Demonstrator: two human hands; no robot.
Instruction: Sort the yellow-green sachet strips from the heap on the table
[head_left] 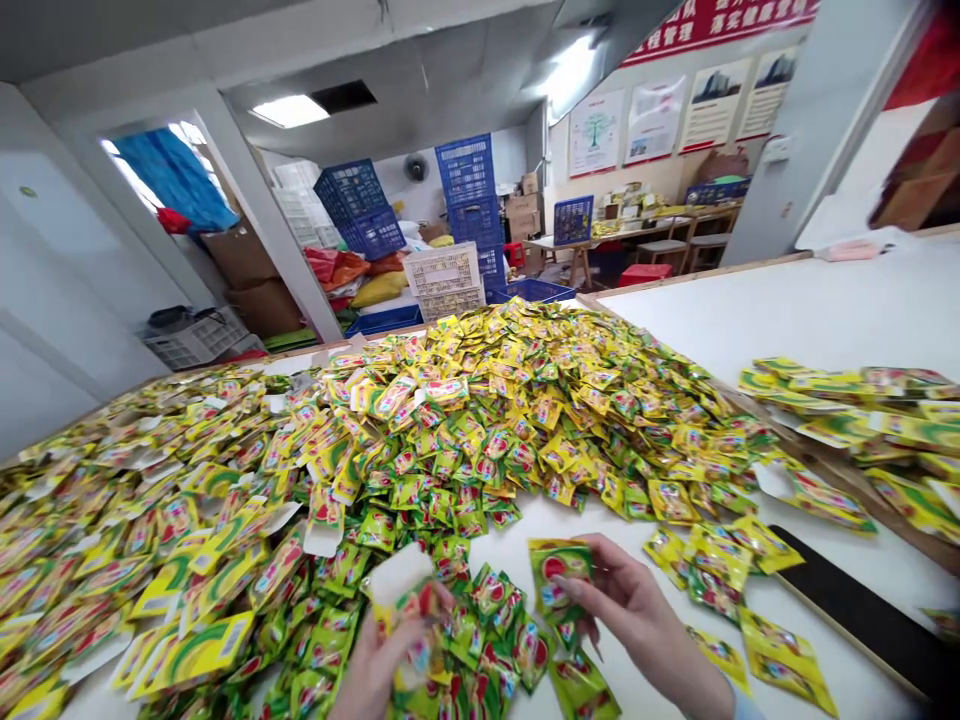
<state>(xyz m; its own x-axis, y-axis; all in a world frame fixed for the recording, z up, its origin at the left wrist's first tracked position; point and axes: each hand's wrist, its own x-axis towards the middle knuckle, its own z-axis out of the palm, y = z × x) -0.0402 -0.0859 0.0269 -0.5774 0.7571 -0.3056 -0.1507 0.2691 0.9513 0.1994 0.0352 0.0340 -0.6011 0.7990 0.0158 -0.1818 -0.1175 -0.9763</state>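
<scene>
Near the table's [825, 310] near edge, the right hand [637, 615] pinches a green sachet [559, 575] by its corner; the left hand [382, 655] grips a flat carton [401, 580]. The sachet looks light, limp and slippery, best held at a sealed edge.

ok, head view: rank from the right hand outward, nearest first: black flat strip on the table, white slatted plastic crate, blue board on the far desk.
From the right hand:
1. Black flat strip, on the table just to its right.
2. White slatted plastic crate, behind the sachet heap, centre.
3. Blue board, on the far desk, back right.
</scene>
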